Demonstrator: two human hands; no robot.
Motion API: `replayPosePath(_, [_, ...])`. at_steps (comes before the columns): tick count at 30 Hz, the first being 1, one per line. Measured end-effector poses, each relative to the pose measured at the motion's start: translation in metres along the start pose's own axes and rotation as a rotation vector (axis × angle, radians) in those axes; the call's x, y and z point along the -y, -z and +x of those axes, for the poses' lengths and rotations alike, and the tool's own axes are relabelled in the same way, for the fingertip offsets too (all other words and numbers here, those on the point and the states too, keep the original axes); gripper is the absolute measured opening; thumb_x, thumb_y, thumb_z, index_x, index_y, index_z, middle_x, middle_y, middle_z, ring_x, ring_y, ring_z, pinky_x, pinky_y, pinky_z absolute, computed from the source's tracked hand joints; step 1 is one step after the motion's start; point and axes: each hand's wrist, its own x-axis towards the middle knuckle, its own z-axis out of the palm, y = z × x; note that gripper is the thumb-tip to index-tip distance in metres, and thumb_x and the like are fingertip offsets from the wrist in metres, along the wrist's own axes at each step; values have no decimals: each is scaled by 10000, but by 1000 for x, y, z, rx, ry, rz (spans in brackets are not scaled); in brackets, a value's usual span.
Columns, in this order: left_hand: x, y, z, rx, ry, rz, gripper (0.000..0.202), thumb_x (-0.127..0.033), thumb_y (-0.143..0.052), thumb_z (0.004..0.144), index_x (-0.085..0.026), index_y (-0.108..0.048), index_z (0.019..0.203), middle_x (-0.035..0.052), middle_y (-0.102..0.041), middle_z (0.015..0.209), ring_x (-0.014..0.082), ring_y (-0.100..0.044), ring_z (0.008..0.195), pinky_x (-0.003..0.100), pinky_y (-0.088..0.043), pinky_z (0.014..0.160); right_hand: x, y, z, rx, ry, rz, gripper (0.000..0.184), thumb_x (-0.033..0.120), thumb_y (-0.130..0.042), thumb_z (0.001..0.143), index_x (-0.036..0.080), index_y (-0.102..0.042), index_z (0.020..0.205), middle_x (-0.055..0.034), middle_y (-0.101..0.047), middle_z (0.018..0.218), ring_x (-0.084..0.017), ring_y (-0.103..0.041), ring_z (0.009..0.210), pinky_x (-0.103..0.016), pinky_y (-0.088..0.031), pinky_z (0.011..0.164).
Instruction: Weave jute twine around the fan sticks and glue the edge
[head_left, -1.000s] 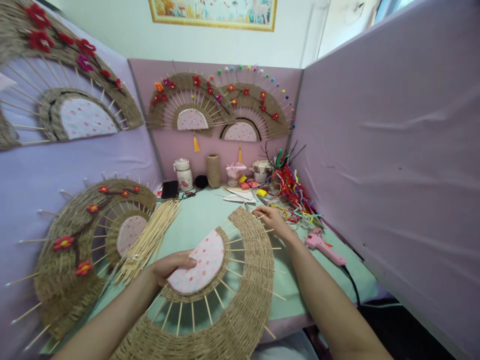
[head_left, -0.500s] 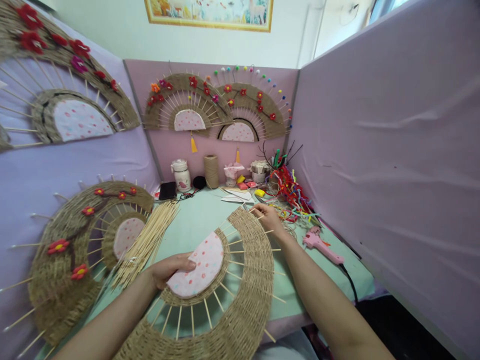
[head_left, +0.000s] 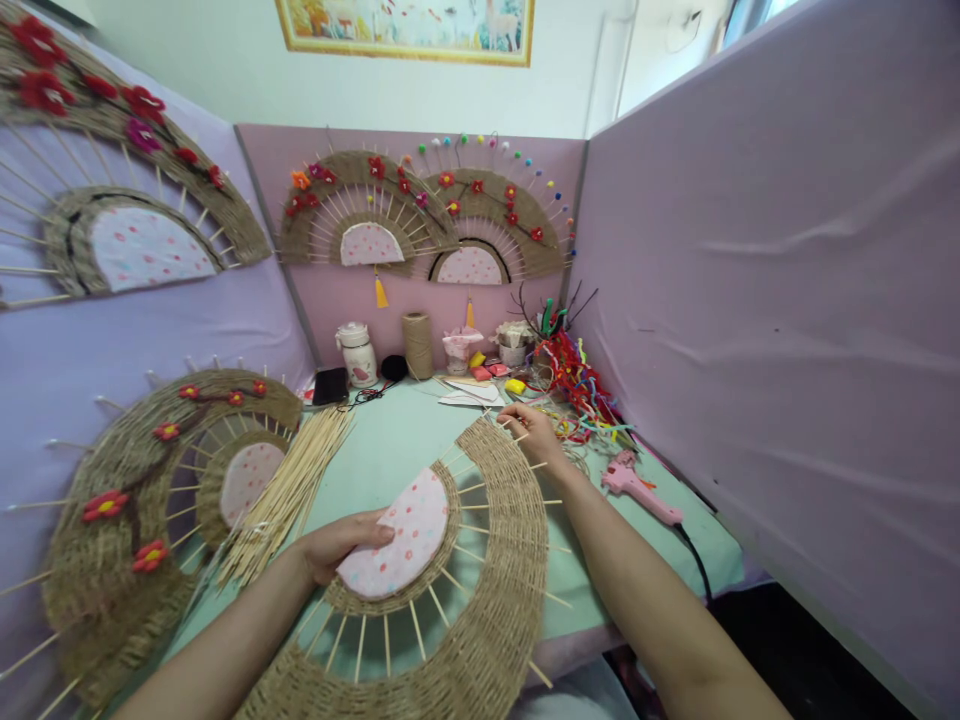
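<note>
A woven twine fan (head_left: 513,540) with thin wooden ribs is tilted in front of me, over the table's near part. My left hand (head_left: 349,543) grips its white, red-spotted half-round centre (head_left: 409,535), thumb on top and fingers hidden underneath. At the fan's upper end, my right hand (head_left: 529,428) is closed with bent fingers near the rib tips. What its fingertips pinch, if anything, is too small to make out. Beside my left forearm lies a bundle of thin wooden sticks (head_left: 289,495).
A finished fan with red flowers (head_left: 105,507) leans at the left. Along the back stand a white bottle (head_left: 357,355), a twine spool (head_left: 417,346) and small tubs. Colourful pipe cleaners (head_left: 574,375) and a pink glue gun (head_left: 641,487) with a cord lie at the right. Padded partitions (head_left: 750,290) enclose the table.
The whole view has shifted slightly, with the background moving a little left. Both hands stay almost where they were on the fan.
</note>
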Motion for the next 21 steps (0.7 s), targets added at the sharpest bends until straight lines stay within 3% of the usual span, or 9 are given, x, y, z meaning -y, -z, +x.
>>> replayPosePath(7, [1,-6,5,71,40,-8,512,-215,-776,630,-90,-631,1104,126,-722,873,166,-673,640,206,-508,554,-4,5,3,-3,91,-5,142,294,-542,800,191,-639,800,-39,-638,818,-176,-557,768,-296,-408,729])
replayPosePath(12, [3,-9,11,112,71,6,499,-217,-779,620,-95,-642,1085,129,-721,896,173,-681,689,221,-526,612,-13,7,9,8,-24,108,142,310,-590,748,188,-651,788,-40,-643,830,-181,-557,790,-299,-406,738])
replayPosePath(21, [3,-10,13,175,69,-19,504,-196,-757,643,-75,-622,1114,136,-718,892,182,-685,705,227,-533,614,-26,8,12,136,-191,250,253,401,-595,734,174,-664,819,2,-623,698,-122,-511,605,-238,-383,580])
